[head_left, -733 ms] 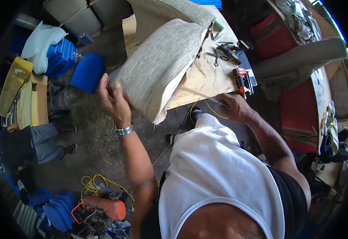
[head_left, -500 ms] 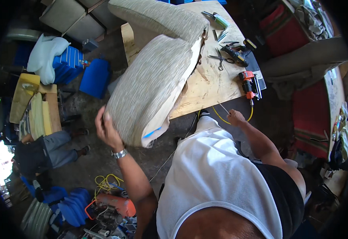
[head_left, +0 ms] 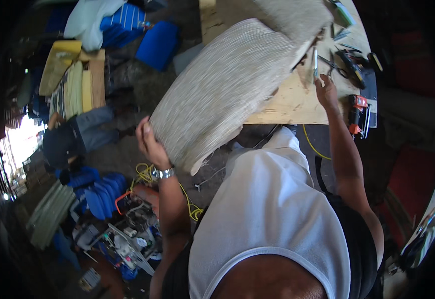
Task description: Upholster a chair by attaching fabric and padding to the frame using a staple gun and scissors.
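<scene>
A large upholstered seat piece (head_left: 222,84) in streaky grey-beige fabric lies slanted over the workbench (head_left: 287,107), its lower end overhanging the front edge. My left hand (head_left: 152,145), with a metal watch at the wrist, grips that overhanging end, thumb on top. The underside is hidden. Along its right side the fabric edge looks raw and frayed. Over the bench, my right hand (head_left: 326,92) is closed around a slim, pale metal tool (head_left: 315,62) pointing away from me; its exact kind is unclear. Scissors (head_left: 338,67) lie just beyond that hand.
An orange-and-black nail gun (head_left: 358,117) and a black power tool (head_left: 351,67) rest at the bench's right. A yellow air hose (head_left: 313,144) hangs below. Blue padded pieces (head_left: 105,197) and clutter lie at lower left. Another person (head_left: 75,137) is at far left.
My right hand has moved forward from below the bench edge to over the bench beside the scissors, still holding the slim tool. My left hand stays on the seat piece. The whole view has shifted.
</scene>
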Motion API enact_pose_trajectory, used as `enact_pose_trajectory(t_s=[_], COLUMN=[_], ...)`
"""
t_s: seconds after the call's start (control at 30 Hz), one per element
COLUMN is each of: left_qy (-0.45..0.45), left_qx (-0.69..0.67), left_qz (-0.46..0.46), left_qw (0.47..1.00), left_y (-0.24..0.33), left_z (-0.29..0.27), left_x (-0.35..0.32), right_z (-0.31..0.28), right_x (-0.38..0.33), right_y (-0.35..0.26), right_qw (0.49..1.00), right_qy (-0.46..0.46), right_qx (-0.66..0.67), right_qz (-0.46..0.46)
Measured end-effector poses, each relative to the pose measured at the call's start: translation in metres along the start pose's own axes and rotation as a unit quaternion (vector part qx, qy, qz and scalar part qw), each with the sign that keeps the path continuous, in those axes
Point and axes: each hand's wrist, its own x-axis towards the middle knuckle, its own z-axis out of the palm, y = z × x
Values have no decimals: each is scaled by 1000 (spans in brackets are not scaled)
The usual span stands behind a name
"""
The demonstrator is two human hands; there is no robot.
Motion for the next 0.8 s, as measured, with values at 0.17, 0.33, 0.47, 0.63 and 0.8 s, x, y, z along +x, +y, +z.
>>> enact_pose_trajectory(t_s=[0.17, 0.33, 0.47, 0.63, 0.8], left_qy=[-95, -119, -277, -560, -342], left_qx=[-177, -126, -90, -94, -19], left_qz=[-58, 12, 68, 128, 386], left_qw=[978, 985, 954, 813, 857], left_y=[-18, -92, -142, -124, -84], left_z=[13, 6, -38, -5, 35], left_x=[-1, -42, -97, -137, -129], right_z=[-59, -61, -45, -23, -20], right_x=[-106, -243, -274, -280, -268], right_y=[-201, -312, -382, -382, -386], right_qw=[890, 823, 905, 924, 963], right_qy=[-327, -326, -191, -192, -159], right_qx=[317, 459, 357, 331, 183], right_qz=[-7, -83, -133, 16, -120])
